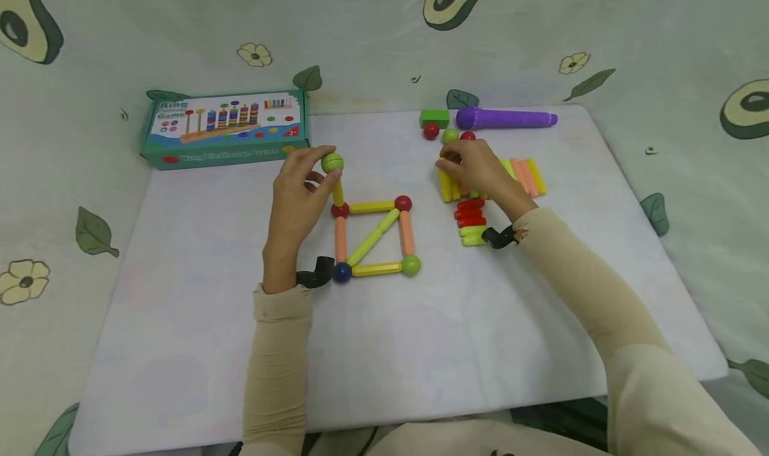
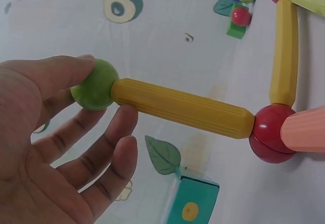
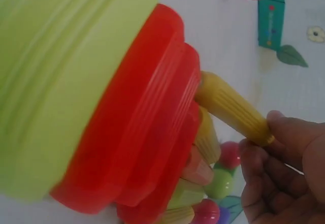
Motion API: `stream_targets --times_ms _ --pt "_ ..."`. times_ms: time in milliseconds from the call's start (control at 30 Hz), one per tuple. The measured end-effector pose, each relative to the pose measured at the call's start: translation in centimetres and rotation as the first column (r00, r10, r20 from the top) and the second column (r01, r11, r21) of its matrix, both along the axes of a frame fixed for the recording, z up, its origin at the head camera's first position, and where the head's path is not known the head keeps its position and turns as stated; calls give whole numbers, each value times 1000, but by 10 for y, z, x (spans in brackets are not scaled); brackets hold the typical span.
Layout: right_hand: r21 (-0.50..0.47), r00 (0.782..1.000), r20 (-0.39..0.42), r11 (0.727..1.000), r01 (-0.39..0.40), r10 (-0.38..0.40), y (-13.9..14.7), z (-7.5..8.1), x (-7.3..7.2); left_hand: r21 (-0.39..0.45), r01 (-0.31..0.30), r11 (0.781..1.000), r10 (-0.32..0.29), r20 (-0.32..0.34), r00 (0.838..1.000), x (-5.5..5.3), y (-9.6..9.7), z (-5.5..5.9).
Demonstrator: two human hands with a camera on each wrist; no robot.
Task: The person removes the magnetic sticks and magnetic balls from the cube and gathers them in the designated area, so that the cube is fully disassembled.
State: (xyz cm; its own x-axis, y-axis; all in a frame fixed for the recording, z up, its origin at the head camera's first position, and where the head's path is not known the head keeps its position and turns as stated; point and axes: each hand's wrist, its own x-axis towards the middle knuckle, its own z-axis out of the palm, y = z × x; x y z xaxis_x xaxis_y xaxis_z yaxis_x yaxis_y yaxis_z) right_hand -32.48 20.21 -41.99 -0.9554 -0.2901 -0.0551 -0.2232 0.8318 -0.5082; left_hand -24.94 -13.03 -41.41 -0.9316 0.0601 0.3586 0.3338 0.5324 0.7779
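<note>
In the head view my left hand [image 1: 294, 195] pinches a green ball [image 1: 332, 162] between thumb and fingers. That ball caps a yellow stick [image 2: 183, 107] rising from the red corner ball [image 2: 273, 132] of a square frame. Yellow sticks [image 1: 376, 269] and pink sticks [image 1: 406, 232] form its sides, with a light-green stick [image 1: 374, 237] running diagonally. A blue ball [image 1: 342, 272], another red ball [image 1: 403, 203] and a green ball [image 1: 411, 265] sit at the other corners. Over the row of sticks, my right hand [image 1: 477, 165] pinches one end of another yellow stick [image 3: 236, 107].
Red short sticks [image 1: 470, 213] and light-green ones [image 1: 473, 236] lie below the row. Behind it are loose balls [image 1: 430, 131], a green block [image 1: 434, 118] and a purple microphone-shaped object [image 1: 507, 118]. A green game box [image 1: 225, 129] stands at the back left.
</note>
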Motion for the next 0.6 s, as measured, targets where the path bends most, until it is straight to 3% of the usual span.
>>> stream_targets --times_ms 167,400,600 --pt "112 999 38 993 -34 29 1 -7 -10 11 25 1000 -25 -9 1000 -1 0 0" --pt "200 988 -16 968 -149 155 0 -13 -12 0 15 1000 -15 -22 1000 -2 -3 -1" --pt "236 951 -62 930 -281 303 -2 -12 -4 -10 2 1000 -2 -15 1000 -1 -5 1"
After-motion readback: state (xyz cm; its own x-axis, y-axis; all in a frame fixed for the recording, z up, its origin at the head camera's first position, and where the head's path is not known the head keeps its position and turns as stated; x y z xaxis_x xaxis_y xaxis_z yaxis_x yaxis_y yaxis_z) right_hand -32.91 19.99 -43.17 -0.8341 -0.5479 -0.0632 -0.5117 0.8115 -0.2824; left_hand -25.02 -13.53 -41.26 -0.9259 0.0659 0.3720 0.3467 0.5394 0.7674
